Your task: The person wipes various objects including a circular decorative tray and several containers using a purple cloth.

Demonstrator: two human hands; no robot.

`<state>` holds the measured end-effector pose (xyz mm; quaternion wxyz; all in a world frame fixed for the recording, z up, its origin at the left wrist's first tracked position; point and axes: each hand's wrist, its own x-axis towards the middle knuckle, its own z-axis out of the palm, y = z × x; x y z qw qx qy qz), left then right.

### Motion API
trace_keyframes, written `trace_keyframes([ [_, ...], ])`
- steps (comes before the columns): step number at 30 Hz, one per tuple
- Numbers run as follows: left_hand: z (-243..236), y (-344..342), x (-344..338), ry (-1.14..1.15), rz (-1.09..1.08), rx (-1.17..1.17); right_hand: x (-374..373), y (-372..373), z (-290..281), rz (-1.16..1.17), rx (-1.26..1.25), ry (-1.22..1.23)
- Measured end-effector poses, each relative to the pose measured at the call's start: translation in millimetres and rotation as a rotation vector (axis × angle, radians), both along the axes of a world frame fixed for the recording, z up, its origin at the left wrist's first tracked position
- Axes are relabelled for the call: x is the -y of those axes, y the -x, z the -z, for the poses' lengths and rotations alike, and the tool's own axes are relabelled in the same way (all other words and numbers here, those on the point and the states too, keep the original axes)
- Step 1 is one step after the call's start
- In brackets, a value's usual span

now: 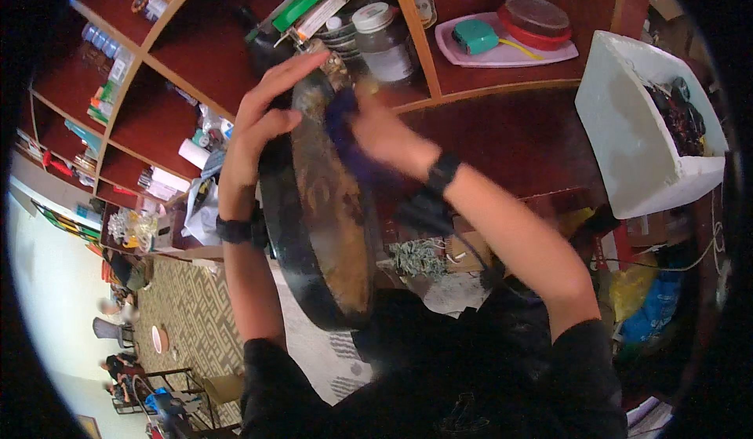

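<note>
A long, rounded object with a glossy black side and a worn, brownish, stained face [325, 196] stands tilted in front of my chest. I cannot make out its exact kind. My left hand [263, 113] grips its upper end from the left, the thumb against the face and the fingers reaching over the top. Bunched in my right hand [384, 129] is a dark blue cloth [341, 125], pressed against the object's upper right edge. That hand is smeared by motion, with its fingers closed. Both wrists wear black bands.
Wooden shelves rise ahead, holding a lidded glass jar [384, 43] and a pink tray [510, 43] with a red round container [535, 23]. A white foam box [627, 125] with dark items stands at right. Bags and a cable lie below it. People sit far left.
</note>
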<state>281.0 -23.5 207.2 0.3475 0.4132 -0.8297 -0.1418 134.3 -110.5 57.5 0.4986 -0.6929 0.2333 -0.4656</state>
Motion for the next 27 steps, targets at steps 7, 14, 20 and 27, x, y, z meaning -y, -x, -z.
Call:
trace_keyframes([
  [7,-1.5,8.0,1.5,0.043,-0.004,0.052,29.4,-8.5,-32.6,0.140,0.174,0.239],
  [14,9.0,-21.7,1.9,0.071,0.021,0.033,-6.4,9.1,-25.5,0.127,-0.263,0.239],
  [20,11.7,-19.4,-4.8,0.038,-0.017,-0.051,-47.8,49.4,-18.2,-0.079,-0.445,0.156],
  [27,4.0,3.2,-17.3,0.018,-0.077,-0.122,-105.6,94.5,-26.3,-0.328,-0.590,-0.131],
])
